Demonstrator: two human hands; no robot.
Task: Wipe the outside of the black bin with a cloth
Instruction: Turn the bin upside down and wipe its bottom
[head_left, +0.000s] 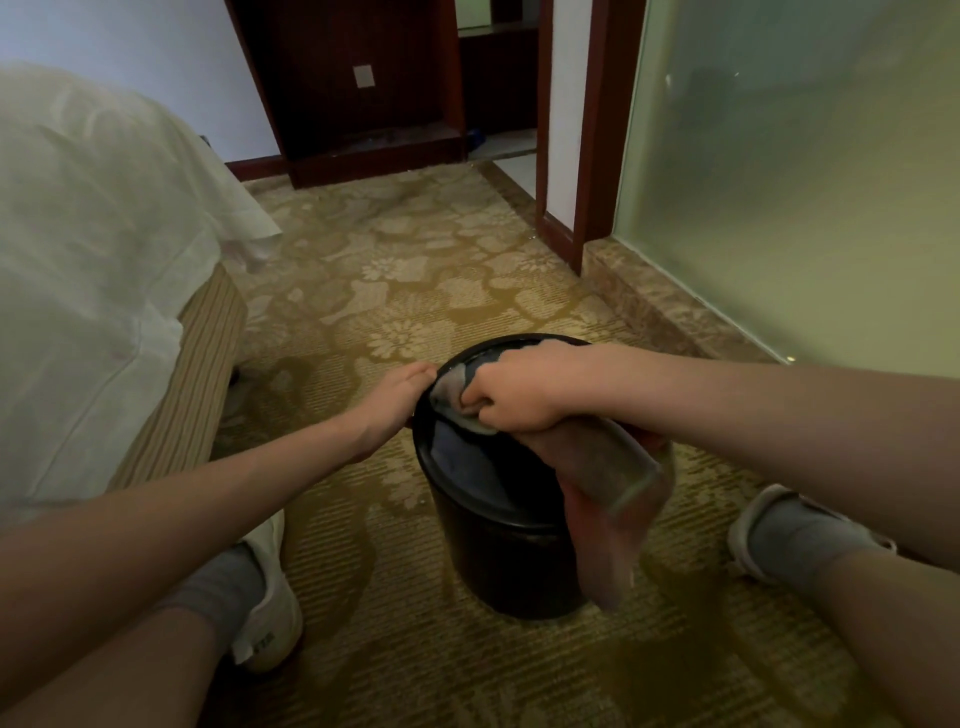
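A round black bin (498, 561) stands upright on the patterned carpet between my two feet. My left hand (397, 397) grips the bin's rim on its left side. My right hand (511, 389) is closed on a grey-brown cloth (608, 493) and presses it onto the rim at the top. The rest of the cloth hangs down over the bin's right side, hiding part of the wall. The bin's far side is out of sight.
A bed with white sheets (93, 270) fills the left. A frosted glass wall (810, 182) with a stone sill runs along the right. Dark wooden furniture (358, 88) and a doorway stand at the back. My shoes (270, 597) rest either side of the bin.
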